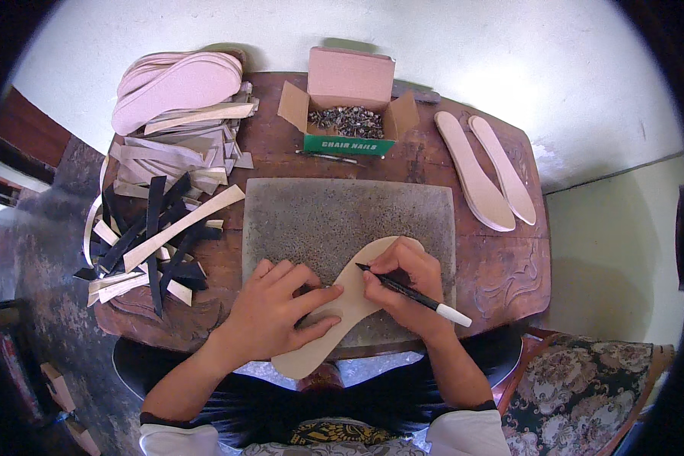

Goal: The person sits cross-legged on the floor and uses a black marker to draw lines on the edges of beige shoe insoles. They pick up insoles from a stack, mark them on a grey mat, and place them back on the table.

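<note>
In the head view, the person's left hand (273, 304), fingers spread, rests on a beige insole (354, 310) lying across a speckled grey board (304, 216), its lower end jutting past the board's near edge. The right hand (412, 272) grips a black marker (409, 290), tip near the insole's left edge.

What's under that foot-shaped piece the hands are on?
Under the beige sole is a speckled grey board; the sole's near end sticks out past its edge. The patch of board right beneath is covered, so I can't see it.
</note>
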Demonstrator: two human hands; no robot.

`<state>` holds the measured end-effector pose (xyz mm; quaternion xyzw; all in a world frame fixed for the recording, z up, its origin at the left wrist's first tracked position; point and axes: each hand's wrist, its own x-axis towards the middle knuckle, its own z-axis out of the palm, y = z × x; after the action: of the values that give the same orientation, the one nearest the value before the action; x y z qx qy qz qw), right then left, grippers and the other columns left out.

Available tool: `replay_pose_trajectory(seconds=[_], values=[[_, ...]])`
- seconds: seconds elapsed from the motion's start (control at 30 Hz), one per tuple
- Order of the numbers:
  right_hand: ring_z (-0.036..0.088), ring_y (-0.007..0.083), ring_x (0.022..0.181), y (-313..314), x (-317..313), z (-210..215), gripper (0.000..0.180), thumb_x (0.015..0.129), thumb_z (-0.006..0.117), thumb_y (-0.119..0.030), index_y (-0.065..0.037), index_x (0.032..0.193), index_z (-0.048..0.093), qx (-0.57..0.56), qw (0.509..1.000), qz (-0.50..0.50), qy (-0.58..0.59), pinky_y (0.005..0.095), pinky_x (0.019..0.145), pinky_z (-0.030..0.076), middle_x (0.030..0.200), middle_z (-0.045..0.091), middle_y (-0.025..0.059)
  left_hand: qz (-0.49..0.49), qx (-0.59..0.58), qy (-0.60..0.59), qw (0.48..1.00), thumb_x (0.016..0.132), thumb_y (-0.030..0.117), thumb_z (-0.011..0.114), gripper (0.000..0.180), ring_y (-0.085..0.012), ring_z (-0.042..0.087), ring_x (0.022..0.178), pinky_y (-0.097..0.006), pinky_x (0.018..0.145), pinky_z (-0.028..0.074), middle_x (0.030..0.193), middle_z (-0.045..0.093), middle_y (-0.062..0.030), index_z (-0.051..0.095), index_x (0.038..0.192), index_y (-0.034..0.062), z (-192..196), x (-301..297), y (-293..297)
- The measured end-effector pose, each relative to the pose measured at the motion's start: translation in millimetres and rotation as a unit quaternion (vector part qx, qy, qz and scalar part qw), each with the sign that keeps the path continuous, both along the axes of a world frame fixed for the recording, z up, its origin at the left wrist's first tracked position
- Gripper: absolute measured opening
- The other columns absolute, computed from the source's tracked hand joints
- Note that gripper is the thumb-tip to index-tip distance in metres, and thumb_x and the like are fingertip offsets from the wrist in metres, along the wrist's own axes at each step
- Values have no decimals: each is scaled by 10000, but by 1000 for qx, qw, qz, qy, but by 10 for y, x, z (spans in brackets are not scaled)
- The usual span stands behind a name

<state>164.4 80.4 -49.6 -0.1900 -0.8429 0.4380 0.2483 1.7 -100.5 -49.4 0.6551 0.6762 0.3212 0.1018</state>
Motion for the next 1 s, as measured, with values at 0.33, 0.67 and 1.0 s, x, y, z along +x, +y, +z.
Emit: replay_pose_trajectory(seconds=[0.33, 0.67, 1.0], values=[[641, 246, 736, 9, -4, 7, 194, 747, 803, -63, -21, 819, 627, 2, 1000, 8, 9, 348, 672, 509, 796, 636, 98, 2, -8, -1, 1000, 777, 329, 851, 384, -201, 571, 856, -373, 761, 387, 925, 589, 4, 780, 1129, 196, 37, -1, 1], [657, 221, 744, -8, -23, 42, 185, 713, 795, 4, -27, 762, 619, 9, 1000, -3, 2, 334, 668, 515, 782, 658, 83, 2, -7, -4, 1000, 773, 330, 854, 390, -202, 578, 857, -372, 761, 388, 928, 589, 0, 781, 1132, 197, 48, -2, 5], [645, 247, 737, 14, -9, 13, 187, 744, 801, -54, -22, 809, 628, 9, 1000, 7, 12, 350, 666, 509, 785, 638, 95, 3, -3, -4, 1000, 773, 331, 856, 386, -202, 576, 850, -373, 752, 384, 917, 584, 2, 782, 1128, 201, 34, 1, 8]])
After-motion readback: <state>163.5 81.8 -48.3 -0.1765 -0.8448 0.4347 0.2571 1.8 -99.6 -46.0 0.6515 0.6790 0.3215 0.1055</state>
